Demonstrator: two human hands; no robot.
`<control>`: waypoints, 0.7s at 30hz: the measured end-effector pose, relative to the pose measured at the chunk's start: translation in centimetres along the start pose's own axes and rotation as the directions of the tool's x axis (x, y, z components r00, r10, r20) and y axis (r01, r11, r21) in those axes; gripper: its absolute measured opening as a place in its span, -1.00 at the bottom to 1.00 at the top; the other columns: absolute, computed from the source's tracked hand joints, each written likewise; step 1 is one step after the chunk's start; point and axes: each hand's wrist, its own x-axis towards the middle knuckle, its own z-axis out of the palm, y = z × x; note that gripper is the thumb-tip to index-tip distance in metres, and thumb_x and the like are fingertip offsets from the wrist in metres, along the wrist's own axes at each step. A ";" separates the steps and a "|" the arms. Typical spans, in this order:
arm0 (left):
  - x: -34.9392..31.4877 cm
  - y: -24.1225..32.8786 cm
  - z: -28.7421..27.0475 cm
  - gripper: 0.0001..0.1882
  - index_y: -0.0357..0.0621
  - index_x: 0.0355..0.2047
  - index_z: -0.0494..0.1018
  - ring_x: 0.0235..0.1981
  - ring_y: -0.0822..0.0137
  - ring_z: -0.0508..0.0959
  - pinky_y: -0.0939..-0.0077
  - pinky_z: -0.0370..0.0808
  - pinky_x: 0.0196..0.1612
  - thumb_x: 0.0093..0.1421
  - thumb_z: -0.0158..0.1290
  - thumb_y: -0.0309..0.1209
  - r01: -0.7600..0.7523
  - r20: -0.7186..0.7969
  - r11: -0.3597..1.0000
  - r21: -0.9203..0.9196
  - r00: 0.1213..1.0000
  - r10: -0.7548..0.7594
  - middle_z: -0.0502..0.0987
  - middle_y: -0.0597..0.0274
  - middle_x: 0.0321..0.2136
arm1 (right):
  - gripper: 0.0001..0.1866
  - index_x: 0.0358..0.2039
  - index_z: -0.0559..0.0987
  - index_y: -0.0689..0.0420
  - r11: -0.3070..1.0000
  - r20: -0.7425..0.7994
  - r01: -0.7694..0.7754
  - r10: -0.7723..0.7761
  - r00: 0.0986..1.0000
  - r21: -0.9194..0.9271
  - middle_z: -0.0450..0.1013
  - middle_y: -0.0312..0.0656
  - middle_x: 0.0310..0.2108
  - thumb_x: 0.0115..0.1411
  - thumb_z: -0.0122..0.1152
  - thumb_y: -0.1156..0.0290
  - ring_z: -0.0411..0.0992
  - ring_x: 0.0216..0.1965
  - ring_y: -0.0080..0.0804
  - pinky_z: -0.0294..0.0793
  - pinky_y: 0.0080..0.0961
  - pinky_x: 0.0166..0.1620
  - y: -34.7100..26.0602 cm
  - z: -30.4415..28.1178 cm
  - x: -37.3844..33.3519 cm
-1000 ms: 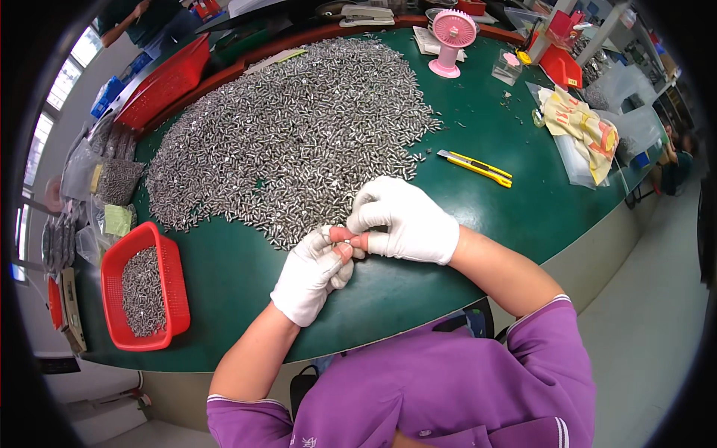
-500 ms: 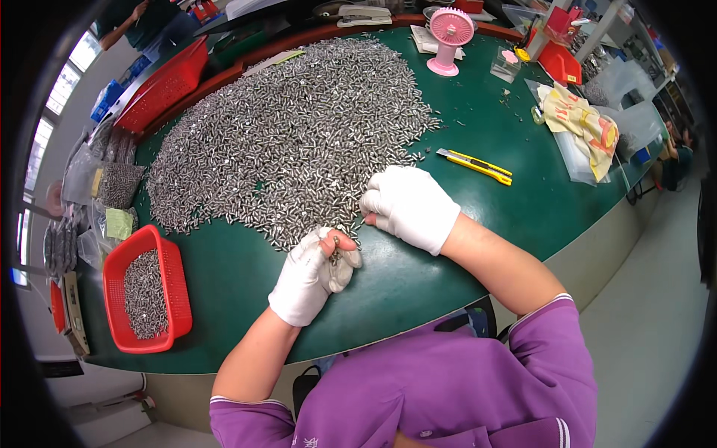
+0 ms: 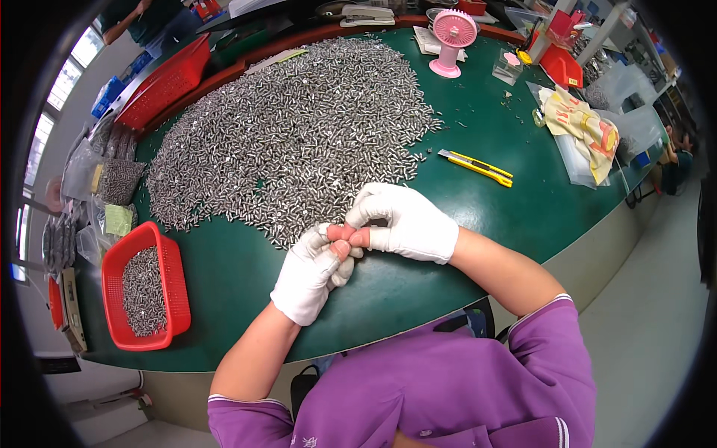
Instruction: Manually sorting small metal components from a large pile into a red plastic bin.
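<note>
My two hands, in white gloves with bare fingertips, meet over the near edge of a wide heap of small silvery metal pins (image 3: 299, 127). My left hand (image 3: 310, 275) is closed, thumb and forefinger pinched together; small metal pins showed in its fingers half a second ago, but the fingertips cover them now. Pressed against those fingertips, my right hand (image 3: 403, 224) pinches with thumb and forefinger. Whatever sits between the right fingertips is hidden.
A red basket (image 3: 179, 295) partly filled with pins stands at the left. To the right lies a yellow utility knife (image 3: 478, 167). Farther back are a pink fan (image 3: 451, 41), a clear box (image 3: 507, 69) and a cream cloth (image 3: 579, 127). Another red basket (image 3: 168, 84) leans at back left.
My right hand has come off the heap's edge, moving left and nearer, to meet the left fingertips. The left hand stays about in place, its pins now covered.
</note>
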 end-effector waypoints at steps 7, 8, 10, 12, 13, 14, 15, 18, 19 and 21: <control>0.1 0.1 -0.7 -0.77 -0.07 -0.32 0.42 -0.56 0.60 0.30 0.75 0.23 -0.50 0.27 0.01 -0.18 0.108 0.144 0.993 -0.057 0.985 -0.099 0.45 0.40 -0.46 | -0.87 -0.43 0.60 0.02 0.855 -0.122 0.011 -0.086 0.989 -0.518 0.44 -0.25 -0.41 -0.02 0.26 0.32 0.42 -0.31 -0.24 0.44 -0.34 -0.25 1.4 -0.4 0.1; 0.1 0.1 -0.7 -0.76 -0.07 -0.31 0.41 -0.55 0.60 0.31 0.76 0.24 -0.49 0.27 0.00 -0.16 0.111 0.132 0.992 -0.065 0.986 -0.102 0.46 0.40 -0.44 | -0.88 -0.44 0.59 0.02 0.828 -0.080 0.009 -0.065 0.995 -0.561 0.43 -0.25 -0.42 -0.02 0.26 0.31 0.41 -0.31 -0.24 0.44 -0.33 -0.25 1.5 -0.3 0.1; 0.1 0.0 -0.8 -0.76 -0.06 -0.30 0.41 -0.55 0.60 0.31 0.76 0.25 -0.47 0.28 -0.01 -0.16 0.117 0.151 0.990 -0.077 0.983 -0.104 0.46 0.39 -0.42 | -0.88 -0.45 0.58 0.01 0.796 -0.042 0.008 -0.042 0.998 -0.605 0.41 -0.25 -0.43 -0.03 0.26 0.30 0.41 -0.30 -0.24 0.43 -0.33 -0.26 1.4 -0.1 0.0; 0.1 -0.1 -0.9 -0.76 -0.06 -0.29 0.41 -0.54 0.60 0.32 0.77 0.26 -0.46 0.28 -0.02 -0.16 0.122 0.168 0.989 -0.089 0.980 -0.106 0.47 0.39 -0.40 | -0.87 -0.46 0.57 0.01 0.765 -0.031 0.024 -0.057 0.998 -0.643 0.40 -0.25 -0.44 -0.04 0.26 0.30 0.40 -0.32 -0.23 0.43 -0.31 -0.27 1.2 0.1 0.1; 0.1 -0.1 -0.9 -0.77 -0.06 -0.27 0.40 -0.53 0.59 0.33 0.77 0.27 -0.45 0.29 -0.02 -0.17 0.127 0.162 0.985 -0.117 0.981 -0.108 0.47 0.37 -0.39 | -0.87 -0.46 0.57 0.01 0.766 -0.030 0.024 -0.057 0.998 -0.643 0.40 -0.25 -0.44 -0.04 0.26 0.30 0.40 -0.32 -0.23 0.43 -0.31 -0.27 1.1 0.1 0.1; 0.1 -0.1 -1.0 -0.77 -0.06 -0.26 0.40 -0.52 0.59 0.33 0.77 0.28 -0.43 0.29 -0.02 -0.18 0.133 0.156 0.980 -0.146 0.982 -0.110 0.47 0.36 -0.38 | -0.87 -0.46 0.57 0.02 0.763 -0.038 0.028 -0.068 0.997 -0.646 0.39 -0.25 -0.44 -0.04 0.26 0.30 0.40 -0.32 -0.22 0.43 -0.31 -0.27 1.0 0.1 0.1; 0.1 -0.1 -1.0 -0.77 -0.06 -0.26 0.40 -0.52 0.59 0.33 0.77 0.28 -0.43 0.29 -0.02 -0.18 0.133 0.157 0.980 -0.146 0.981 -0.110 0.47 0.36 -0.38 | -0.86 -0.46 0.56 0.02 0.759 -0.046 0.029 -0.078 0.996 -0.650 0.39 -0.24 -0.45 -0.05 0.26 0.30 0.40 -0.33 -0.22 0.42 -0.30 -0.28 0.9 0.0 0.0; 0.3 0.1 -1.5 -0.80 -0.07 -0.23 0.38 -0.52 0.55 0.33 0.76 0.27 -0.47 0.28 -0.01 -0.23 0.107 0.123 0.950 -0.295 0.990 -0.073 0.45 0.29 -0.38 | -0.87 -0.45 0.56 0.02 0.779 -0.001 0.125 -0.159 0.987 -0.614 0.38 -0.24 -0.45 -0.04 0.25 0.31 0.40 -0.33 -0.22 0.42 -0.30 -0.28 1.1 0.0 0.1; 0.4 0.2 -1.7 -0.80 -0.07 -0.23 0.38 -0.54 0.56 0.30 0.76 0.24 -0.49 0.28 -0.01 -0.23 0.096 0.119 0.946 -0.311 0.991 -0.061 0.44 0.30 -0.39 | -0.87 -0.45 0.56 0.02 0.779 -0.002 0.124 -0.158 0.987 -0.615 0.38 -0.24 -0.45 -0.04 0.25 0.31 0.40 -0.33 -0.22 0.42 -0.30 -0.28 1.1 0.1 0.1; 0.5 0.3 -1.6 -0.83 -0.06 -0.24 0.38 -0.58 0.57 0.23 0.74 0.17 -0.54 0.28 -0.01 -0.26 0.052 0.080 0.956 -0.290 0.996 -0.029 0.41 0.33 -0.44 | -0.88 -0.45 0.55 0.02 0.762 0.019 0.105 -0.121 0.993 -0.639 0.39 -0.23 -0.44 -0.03 0.24 0.31 0.41 -0.32 -0.21 0.42 -0.29 -0.27 0.9 0.4 0.2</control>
